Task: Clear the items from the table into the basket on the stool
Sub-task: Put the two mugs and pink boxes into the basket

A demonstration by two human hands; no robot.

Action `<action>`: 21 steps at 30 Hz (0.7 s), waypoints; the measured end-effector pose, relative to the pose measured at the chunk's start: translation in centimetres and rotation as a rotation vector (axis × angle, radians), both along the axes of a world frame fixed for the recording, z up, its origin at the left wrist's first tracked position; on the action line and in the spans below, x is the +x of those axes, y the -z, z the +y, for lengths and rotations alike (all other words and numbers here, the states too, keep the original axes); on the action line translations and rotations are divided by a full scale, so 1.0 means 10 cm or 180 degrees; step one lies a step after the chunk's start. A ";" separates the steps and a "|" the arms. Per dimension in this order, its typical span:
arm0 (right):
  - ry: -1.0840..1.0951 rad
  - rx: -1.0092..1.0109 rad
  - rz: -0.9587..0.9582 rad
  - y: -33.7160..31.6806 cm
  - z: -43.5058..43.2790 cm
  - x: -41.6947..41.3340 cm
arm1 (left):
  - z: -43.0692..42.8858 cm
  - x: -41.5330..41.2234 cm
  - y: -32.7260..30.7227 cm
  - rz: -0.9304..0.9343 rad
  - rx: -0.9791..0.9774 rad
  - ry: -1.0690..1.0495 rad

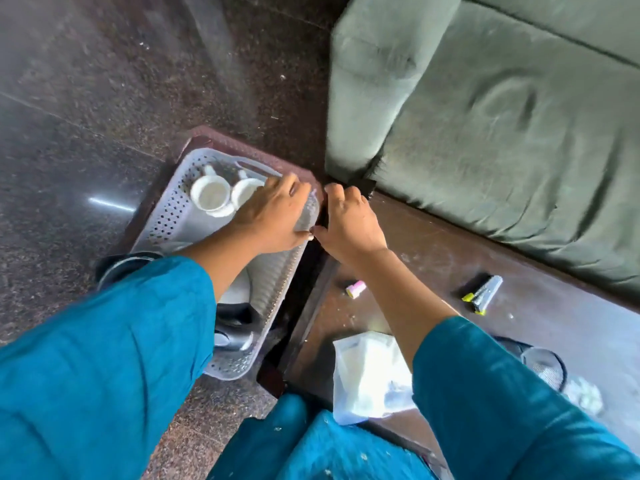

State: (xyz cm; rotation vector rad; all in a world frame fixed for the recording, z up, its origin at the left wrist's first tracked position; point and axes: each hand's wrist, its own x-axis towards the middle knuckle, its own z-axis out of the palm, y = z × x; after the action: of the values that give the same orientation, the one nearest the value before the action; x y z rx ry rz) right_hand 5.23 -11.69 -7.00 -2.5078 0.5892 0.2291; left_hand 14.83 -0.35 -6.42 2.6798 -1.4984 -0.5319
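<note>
The left hand (273, 216) reaches over the far right rim of the basket (166, 220), its fingers curled around a clear glass (308, 216) that it holds right at that rim. The right hand (349, 223) is just beside it, at the far left corner of the table (450, 258), fingers bent and close together, thumb tip touching the glass near its lower end; whether it grips anything I cannot tell. Both arms wear teal sleeves (104, 358).

The basket is a pale, perforated plastic one sitting on a dark brown stool (221, 140) that stands just off the table's left edge. Inside it, at the far end, two white cups (211, 195) lie side by side, touching; nearer me the left arm hides much of it, though something white and something dark and metallic show below the sleeve.

On the table, a small pink and white object (356, 289) lies near the left edge, beside the right forearm. Further right rests a dark item with yellow tips (481, 294). A crumpled clear plastic bag (370, 372) sits at the near edge, partly under the right sleeve, and a round mesh strainer (547, 365) shows beyond that sleeve with a bit of crumpled white material beside it. A green sofa (502, 116) runs along the table's far edge, over dark speckled floor (86, 81).
</note>
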 end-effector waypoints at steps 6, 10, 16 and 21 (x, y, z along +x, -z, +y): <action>0.0563 -0.0193 -0.0031 -0.08 -0.61 -1.21 | -0.82 -1.06 -0.07 0.0172 -0.0101 0.0427; 0.1210 -0.0250 0.0003 -0.09 -1.08 -2.27 | -1.49 -1.99 -0.05 0.0382 -0.0229 0.0827; 0.2031 -0.0303 0.0042 -0.01 -1.63 -4.02 | -2.40 -3.62 0.08 0.0643 -0.0173 0.1585; 0.2752 -0.0174 0.0152 0.17 -1.87 -5.18 | -2.82 -4.76 0.28 0.0954 -0.0012 0.1951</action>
State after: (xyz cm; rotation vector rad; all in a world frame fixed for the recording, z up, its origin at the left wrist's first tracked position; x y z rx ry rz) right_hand -46.58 -30.38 -8.69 -2.0633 1.6243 -0.0590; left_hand -32.75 -28.57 -9.25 1.9719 -2.1849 -0.8930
